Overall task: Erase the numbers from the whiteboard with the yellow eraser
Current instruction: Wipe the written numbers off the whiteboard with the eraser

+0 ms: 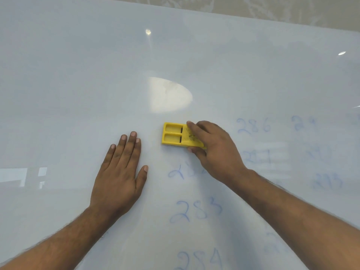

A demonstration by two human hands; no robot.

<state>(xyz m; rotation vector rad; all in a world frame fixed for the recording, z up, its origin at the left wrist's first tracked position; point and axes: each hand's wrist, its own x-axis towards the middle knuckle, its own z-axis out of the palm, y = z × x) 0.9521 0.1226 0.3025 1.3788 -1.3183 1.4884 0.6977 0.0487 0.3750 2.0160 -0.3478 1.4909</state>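
Fingers (191,126) pinch yellow eraser (175,135) beside faint, perhaps smeared numbers (196,210).

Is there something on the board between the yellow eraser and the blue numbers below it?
Nothing visible. The right hand already grips the eraser, and the board is bare down to the nearest number. The left hand lies flat off to the side.

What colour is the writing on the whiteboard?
Blue: faint, partly smudged numbers on the whiteboard, seen in the head view.
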